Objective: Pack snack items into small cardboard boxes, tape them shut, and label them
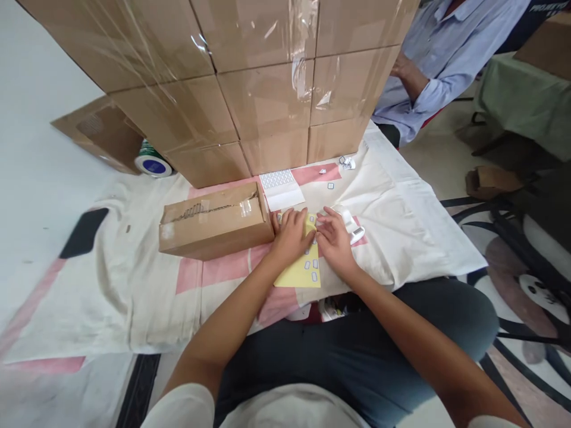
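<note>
A yellow backing sheet (pixel 302 270) with a few small white stickers lies on the white and pink cloth (pixel 134 285) in front of my knees. My left hand (pixel 291 235) rests on the sheet's upper left part, fingers bent and pressed down. My right hand (pixel 334 238) sits on its upper right edge, fingertips pinched together at the sheet. What the fingertips hold is too small to see. A small white object (pixel 354 229) lies just right of my right hand.
A long taped cardboard box (pixel 214 223) lies left of my hands. A white sticker sheet (pixel 280 187) lies behind them. Stacked wrapped cartons (pixel 250 83) rise at the back, a tape roll (pixel 154 163) beside them. Another person's sleeve (pixel 428 89) is at the upper right.
</note>
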{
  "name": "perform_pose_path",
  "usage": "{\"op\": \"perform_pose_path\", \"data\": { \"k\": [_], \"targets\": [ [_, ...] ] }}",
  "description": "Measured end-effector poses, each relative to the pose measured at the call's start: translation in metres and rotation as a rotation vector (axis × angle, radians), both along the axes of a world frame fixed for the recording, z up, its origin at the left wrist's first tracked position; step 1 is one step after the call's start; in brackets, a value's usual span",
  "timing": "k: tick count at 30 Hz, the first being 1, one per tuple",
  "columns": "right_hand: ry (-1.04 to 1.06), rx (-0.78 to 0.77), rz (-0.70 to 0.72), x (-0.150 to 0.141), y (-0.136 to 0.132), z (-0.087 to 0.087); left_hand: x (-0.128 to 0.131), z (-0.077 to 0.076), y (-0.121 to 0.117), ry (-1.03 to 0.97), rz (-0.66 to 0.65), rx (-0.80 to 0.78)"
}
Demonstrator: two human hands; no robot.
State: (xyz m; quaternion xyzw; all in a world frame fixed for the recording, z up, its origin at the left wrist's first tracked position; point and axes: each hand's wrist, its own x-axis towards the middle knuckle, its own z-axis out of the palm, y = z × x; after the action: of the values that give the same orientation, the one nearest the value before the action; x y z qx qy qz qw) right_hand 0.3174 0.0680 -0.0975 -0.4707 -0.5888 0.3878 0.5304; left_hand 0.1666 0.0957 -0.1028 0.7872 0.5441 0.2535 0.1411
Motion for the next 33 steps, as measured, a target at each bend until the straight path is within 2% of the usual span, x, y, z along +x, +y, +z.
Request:
{"op": "perform_pose_path", "data": {
  "k": [4,8,12,14,18,21,25,29,33],
  "targets": [
    [0.208,-0.028,-0.011,-0.005,-0.003,0.009,0.000,0.007,-0.003,-0.081,0.052,0.074],
    [0.312,-0.091,-0.003,-0.005,-0.002,0.010,0.000,0.012,-0.006,-0.189,0.026,0.171],
    [0.252,-0.283,0.065,-0.003,0.000,0.005,0.001,0.010,-0.008,-0.215,-0.016,0.220],
    [0.205,-0.326,0.074,-0.003,0.001,0.003,0.002,0.008,-0.008,-0.202,-0.049,0.222],
    [0.187,-0.243,0.039,0.000,0.002,0.007,0.001,0.010,-0.010,-0.227,-0.085,0.276],
    [0.176,-0.178,0.026,0.004,0.001,0.015,-0.001,0.015,-0.011,-0.313,-0.064,0.391],
    [0.132,-0.165,0.010,0.009,0.000,0.021,-0.004,0.017,-0.010,-0.427,-0.040,0.500],
    [0.106,-0.134,-0.031,0.011,0.000,0.021,-0.004,0.015,-0.010,-0.456,-0.004,0.521],
    [0.073,-0.125,-0.058,0.011,-0.001,0.023,-0.004,0.013,-0.010,-0.538,-0.062,0.463]
  ]
}}
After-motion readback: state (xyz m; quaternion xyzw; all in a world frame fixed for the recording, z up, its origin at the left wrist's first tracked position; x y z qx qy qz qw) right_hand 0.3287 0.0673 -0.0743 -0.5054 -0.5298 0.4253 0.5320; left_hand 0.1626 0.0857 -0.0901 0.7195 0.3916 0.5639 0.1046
